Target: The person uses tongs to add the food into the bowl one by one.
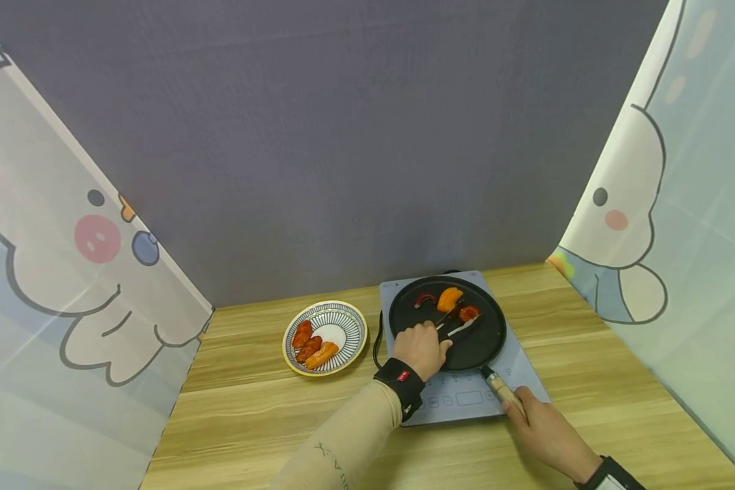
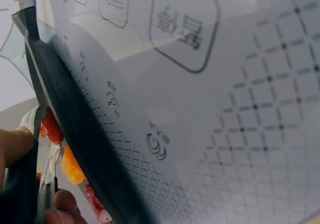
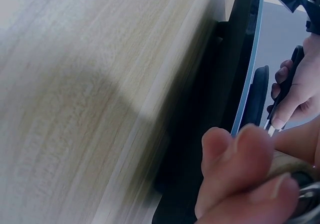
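My left hand holds a pair of tongs with dark handles and metal arms, reaching over the black frying pan. Thumb and fingers lie on opposite handles in the left wrist view. The tong arms stand apart, their tips close to a round red food piece. An orange piece and a dark red curved piece lie farther back in the pan. My right hand grips the pan's wooden handle, which points toward the front right.
Beneath the pan is a light grey induction cooker with printed touch controls. To its left, a patterned plate with a yellow rim holds three browned food pieces. A black cord runs beside the cooker. Grey and cartoon-printed panels surround the wooden table.
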`<state>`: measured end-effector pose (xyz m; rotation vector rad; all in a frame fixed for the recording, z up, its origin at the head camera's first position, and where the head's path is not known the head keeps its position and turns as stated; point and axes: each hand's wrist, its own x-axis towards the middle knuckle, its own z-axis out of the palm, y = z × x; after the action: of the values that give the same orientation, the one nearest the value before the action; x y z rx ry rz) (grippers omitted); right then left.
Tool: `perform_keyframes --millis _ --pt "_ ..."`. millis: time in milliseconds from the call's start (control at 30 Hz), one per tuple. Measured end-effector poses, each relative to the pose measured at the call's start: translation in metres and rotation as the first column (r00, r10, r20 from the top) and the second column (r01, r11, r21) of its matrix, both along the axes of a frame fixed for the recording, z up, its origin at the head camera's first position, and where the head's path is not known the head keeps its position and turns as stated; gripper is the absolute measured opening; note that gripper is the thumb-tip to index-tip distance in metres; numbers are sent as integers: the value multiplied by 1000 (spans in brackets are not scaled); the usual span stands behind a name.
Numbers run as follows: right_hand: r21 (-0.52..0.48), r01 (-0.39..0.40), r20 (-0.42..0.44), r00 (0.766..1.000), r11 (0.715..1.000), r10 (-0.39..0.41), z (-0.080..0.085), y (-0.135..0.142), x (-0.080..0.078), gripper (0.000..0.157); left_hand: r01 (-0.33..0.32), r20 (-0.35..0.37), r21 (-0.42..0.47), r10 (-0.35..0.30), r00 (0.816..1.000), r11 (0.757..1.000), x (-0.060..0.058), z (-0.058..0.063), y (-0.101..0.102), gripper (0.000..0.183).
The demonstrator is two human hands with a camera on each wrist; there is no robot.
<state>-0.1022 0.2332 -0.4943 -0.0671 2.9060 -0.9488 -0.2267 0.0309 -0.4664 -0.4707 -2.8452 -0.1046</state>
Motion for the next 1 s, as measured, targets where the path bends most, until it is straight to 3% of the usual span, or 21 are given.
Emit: perform_keyframes --millis 667,1000 --pt "10 3 -10 1000 1000 -3 -1 1 0 25 -3 29 99 1 1000 995 11 3 -14 50" --pt "16 4 -12 1000 1000 -4 -1 1 -1 25 4 -35 123 1 999 992 20 7 -22 50"
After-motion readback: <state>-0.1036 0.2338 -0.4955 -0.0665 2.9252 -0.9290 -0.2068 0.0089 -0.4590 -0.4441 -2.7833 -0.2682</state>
